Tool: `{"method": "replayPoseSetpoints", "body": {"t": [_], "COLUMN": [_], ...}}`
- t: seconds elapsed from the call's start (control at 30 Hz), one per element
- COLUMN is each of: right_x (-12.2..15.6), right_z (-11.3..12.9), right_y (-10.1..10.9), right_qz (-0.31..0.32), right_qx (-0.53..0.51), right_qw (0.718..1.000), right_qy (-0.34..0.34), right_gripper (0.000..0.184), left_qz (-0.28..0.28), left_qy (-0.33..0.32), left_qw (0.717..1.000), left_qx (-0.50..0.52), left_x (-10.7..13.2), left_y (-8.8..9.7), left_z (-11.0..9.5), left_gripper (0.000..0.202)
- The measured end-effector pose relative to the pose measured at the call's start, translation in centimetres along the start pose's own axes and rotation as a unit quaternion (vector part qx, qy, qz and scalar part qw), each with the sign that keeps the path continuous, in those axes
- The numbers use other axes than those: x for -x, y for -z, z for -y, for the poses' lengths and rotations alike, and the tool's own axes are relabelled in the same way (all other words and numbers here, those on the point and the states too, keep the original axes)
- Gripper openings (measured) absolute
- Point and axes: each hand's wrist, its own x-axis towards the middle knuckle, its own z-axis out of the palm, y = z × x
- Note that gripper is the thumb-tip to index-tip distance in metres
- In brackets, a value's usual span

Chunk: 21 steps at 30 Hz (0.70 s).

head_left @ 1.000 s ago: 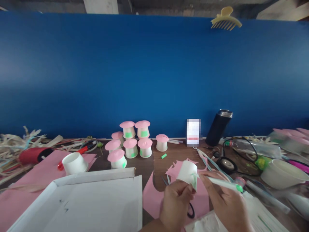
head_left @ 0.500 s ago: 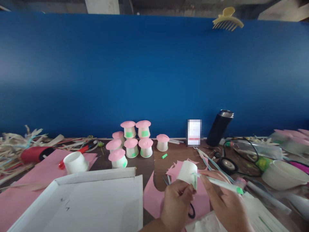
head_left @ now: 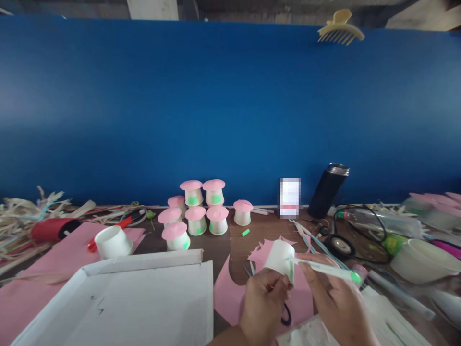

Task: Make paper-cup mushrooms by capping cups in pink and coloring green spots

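The tray [head_left: 154, 307] lies left of the marker [head_left: 331, 270].

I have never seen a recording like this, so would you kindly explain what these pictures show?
There is no machine here: these are a person's bare hands, seen from one camera worn on the head, looking forward and down. The left hand holds a white cup. The right hand holds a white marker with a green end, its tip at the cup's green patch. On the brown table stand several pink-topped cups. Cut pink paper and scissors lie near the hands, with a white tray to their left and a dark bottle behind.
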Motion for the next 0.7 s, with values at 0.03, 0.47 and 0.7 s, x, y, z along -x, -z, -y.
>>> {"method": "replayPoseSetpoints", "body": {"t": [0.03, 0.47, 0.7], "right_x": [0.00, 0.10, 0.16], "right_z": [0.00, -0.06, -0.27], "right_y": [0.03, 0.05, -0.17], "right_qz": [0.001, -0.005, 0.002], "right_qx": [0.002, -0.006, 0.007], "right_qw": [1.000, 1.000, 1.000], "right_qy": [0.003, 0.020, 0.010], "right_gripper": [0.023, 0.021, 0.022], "left_qz": [-0.002, 0.000, -0.001], "left_qy": [-0.005, -0.009, -0.003], "left_qw": [1.000, 1.000, 1.000], "left_qx": [-0.003, -0.006, -0.019], "left_x": [0.01, -0.07, 0.07], "left_y": [0.02, 0.09, 0.04], "left_z": [-0.10, 0.27, -0.06], "left_gripper": [0.026, 0.028, 0.028]}}
